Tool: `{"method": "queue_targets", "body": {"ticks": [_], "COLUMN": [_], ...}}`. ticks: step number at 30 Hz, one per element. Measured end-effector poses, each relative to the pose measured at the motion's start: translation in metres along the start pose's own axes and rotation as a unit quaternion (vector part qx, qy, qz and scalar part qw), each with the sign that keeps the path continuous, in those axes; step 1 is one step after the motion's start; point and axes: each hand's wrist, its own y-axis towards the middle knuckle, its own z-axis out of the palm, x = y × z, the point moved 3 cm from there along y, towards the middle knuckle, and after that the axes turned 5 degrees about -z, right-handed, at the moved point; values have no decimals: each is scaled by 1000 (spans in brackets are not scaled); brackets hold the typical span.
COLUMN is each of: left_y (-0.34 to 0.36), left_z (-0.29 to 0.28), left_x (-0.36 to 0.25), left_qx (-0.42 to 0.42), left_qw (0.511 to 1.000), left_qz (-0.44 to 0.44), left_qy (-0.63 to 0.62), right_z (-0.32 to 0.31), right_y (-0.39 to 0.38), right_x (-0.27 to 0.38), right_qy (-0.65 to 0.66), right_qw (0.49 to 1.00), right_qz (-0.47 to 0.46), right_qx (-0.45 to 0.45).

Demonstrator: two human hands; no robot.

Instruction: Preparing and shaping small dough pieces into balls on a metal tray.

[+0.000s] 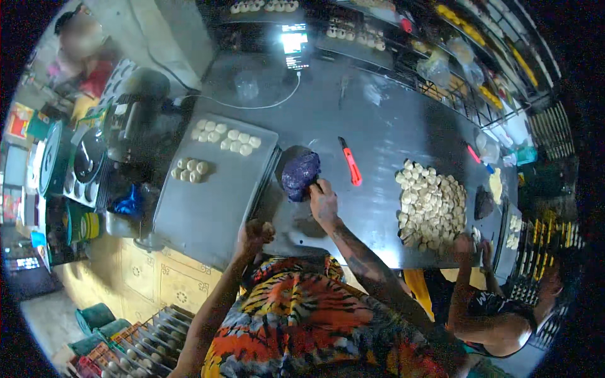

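A rounded lump of purple paste [300, 176] sits on the dark table in front of me. At its lower right edge, my right hand [324, 203] is closed, thumb and fingers pinching the paste. My left hand [253, 235] is held near the table's front edge with its fingers curled up. Whatever lies in it, if anything, is too small to make out. Left of the paste, a grey tray [208, 205] carries small groups of pale dough balls [240, 142]. A red box cutter [350, 162] lies to the right of the paste.
A large pile of pale dough pieces [432, 205] covers the table's right side, where a co-worker's hands [465, 247] are close by. A lit phone [294, 49] with a white cable [277, 101] is at the back. Racks [498, 82] line the right; pans [88, 157] stand left.
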Motion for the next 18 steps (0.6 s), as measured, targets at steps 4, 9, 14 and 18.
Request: {"method": "queue_targets", "body": {"ticks": [4, 9, 14, 18], "left_y": [-26, -57, -69, -57], "left_z": [31, 83, 86, 82], "left_x": [10, 17, 50, 61], "left_qx": [-53, -119, -131, -125], "left_qw": [996, 978, 979, 985], "left_qz": [-1, -11, 38, 36], "left_qy": [70, 171, 151, 110], "right_z": [-15, -25, -25, -17], "right_y": [15, 23, 26, 29], "right_x": [6, -6, -5, -16], "right_qy": [-112, -129, -157, -103], "right_qw": [978, 948, 927, 939], "right_qz": [-160, -228, -298, -294], "right_qx": [71, 182, 165, 148]}}
